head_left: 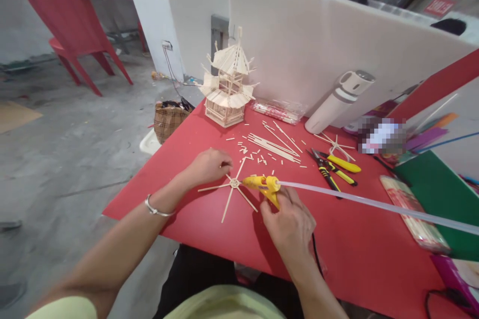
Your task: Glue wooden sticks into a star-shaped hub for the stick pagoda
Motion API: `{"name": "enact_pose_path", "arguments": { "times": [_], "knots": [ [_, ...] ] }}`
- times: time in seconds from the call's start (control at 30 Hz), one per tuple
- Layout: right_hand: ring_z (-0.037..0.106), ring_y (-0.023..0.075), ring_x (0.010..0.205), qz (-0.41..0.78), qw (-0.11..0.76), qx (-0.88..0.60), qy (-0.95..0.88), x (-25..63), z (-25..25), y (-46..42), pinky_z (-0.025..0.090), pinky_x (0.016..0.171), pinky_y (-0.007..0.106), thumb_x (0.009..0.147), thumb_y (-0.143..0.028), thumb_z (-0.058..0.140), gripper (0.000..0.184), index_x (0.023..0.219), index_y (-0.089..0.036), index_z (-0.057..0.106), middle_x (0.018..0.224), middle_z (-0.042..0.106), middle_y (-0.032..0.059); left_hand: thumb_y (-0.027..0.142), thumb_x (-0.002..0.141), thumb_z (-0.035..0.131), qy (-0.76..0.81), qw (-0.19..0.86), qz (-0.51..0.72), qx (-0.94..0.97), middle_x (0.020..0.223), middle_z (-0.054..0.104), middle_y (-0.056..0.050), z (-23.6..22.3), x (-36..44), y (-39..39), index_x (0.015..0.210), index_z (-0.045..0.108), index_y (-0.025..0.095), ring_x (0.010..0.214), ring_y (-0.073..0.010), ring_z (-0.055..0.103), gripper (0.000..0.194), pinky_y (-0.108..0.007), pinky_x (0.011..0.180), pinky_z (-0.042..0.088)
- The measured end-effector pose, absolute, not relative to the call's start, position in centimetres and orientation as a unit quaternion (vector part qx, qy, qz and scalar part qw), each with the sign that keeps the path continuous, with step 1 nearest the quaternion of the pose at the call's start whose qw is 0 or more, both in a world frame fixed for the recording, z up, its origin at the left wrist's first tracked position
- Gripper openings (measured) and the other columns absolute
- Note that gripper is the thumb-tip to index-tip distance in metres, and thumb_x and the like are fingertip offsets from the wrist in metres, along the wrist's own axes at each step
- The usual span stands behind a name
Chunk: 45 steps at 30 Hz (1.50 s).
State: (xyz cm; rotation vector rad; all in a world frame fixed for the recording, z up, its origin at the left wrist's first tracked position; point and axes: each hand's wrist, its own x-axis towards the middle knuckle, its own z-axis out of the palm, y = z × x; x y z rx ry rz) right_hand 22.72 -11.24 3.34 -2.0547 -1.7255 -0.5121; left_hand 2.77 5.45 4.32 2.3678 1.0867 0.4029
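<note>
My right hand (290, 219) grips a yellow hot glue gun (267, 189) by its handle. A long clear glue stick (359, 202) runs out of its back, far to the right. The gun's nozzle points at the hub of a star-shaped frame of thin wooden sticks (234, 184) lying on the red table. Just behind the star, on its left, is my left hand (209, 165), its fingers curled together; what they pinch, if anything, is hidden. A silver bangle is on that wrist. Loose long sticks (273, 147) and short cut pieces lie behind the star.
A wooden-stick pagoda model (226, 89) stands at the table's back left corner. Yellow-black pliers (325, 169), a second stick star (336, 144) and a white bottle (339, 102) are to the right. Stick packs (413, 212) lie farther right. A partition (284, 45) borders the back.
</note>
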Motion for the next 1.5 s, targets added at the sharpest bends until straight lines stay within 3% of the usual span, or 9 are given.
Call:
{"name": "enact_pose_path", "arguments": {
  "times": [0.23,0.4,0.6,0.83,1.07,1.5],
  "knots": [
    [0.059,0.0137,0.064,-0.185,0.216,-0.741,-0.608,23.2,3.7,-11.0,0.032,0.063,0.028,0.086,-0.028,0.058,0.017,0.093,-0.019,0.071,0.089,0.074,0.0027,0.023,0.083,0.057,0.467,0.162,0.051,0.868,0.098,0.075,-0.002,3.9,7.6,7.7,0.088,0.076,0.023,0.09,-0.0186,0.066,0.019,-0.024,0.07,0.046],
    [0.061,0.0139,0.065,-0.183,0.22,-0.744,-0.604,23.8,3.3,-11.2,0.033,0.063,0.028,0.083,-0.027,0.062,0.013,0.091,-0.02,0.069,0.086,0.073,0.0004,0.019,0.086,0.053,0.475,0.137,0.021,0.869,0.097,0.074,-0.006,3.2,8.7,8.0,0.087,0.073,0.02,0.092,-0.021,0.066,0.02,-0.026,0.071,0.047],
    [0.062,0.0144,0.065,-0.175,0.222,-0.74,-0.61,23.7,2.4,-11.2,0.036,0.063,0.027,0.082,-0.028,0.062,0.018,0.096,-0.019,0.069,0.093,0.075,0.0029,0.018,0.089,0.052,0.451,0.139,0.019,0.882,0.1,0.071,-0.006,3.0,7.5,7.7,0.086,0.068,0.019,0.085,-0.0184,0.064,0.016,-0.026,0.068,0.044],
    [0.062,0.0153,0.069,-0.164,0.21,-0.737,-0.621,23.3,2.2,-10.8,0.037,0.063,0.027,0.083,-0.029,0.06,0.022,0.099,-0.018,0.07,0.1,0.075,0.0073,0.015,0.086,0.05,0.435,0.198,0.055,0.876,0.089,0.068,-0.004,3.0,4.0,6.0,0.077,0.061,0.019,0.073,-0.0154,0.059,0.015,-0.026,0.064,0.039],
    [0.061,0.0141,0.066,-0.171,0.204,-0.737,-0.621,22.7,2.9,-10.5,0.035,0.062,0.026,0.083,-0.029,0.061,0.017,0.094,-0.02,0.069,0.09,0.073,0.003,0.016,0.085,0.049,0.396,0.288,0.139,0.861,0.08,0.063,-0.002,3.8,3.0,4.8,0.074,0.057,0.018,0.068,-0.0132,0.055,0.014,-0.025,0.065,0.039],
    [0.06,0.0137,0.067,-0.178,0.162,-0.734,-0.635,21.9,2.9,-10.0,0.034,0.063,0.027,0.085,-0.031,0.06,0.019,0.097,-0.02,0.069,0.094,0.073,0.003,0.014,0.082,0.051,0.387,0.355,0.185,0.831,0.079,0.067,-0.001,2.8,2.1,4.5,0.076,0.062,0.018,0.07,-0.0135,0.059,0.013,-0.025,0.067,0.042]
  ]
}}
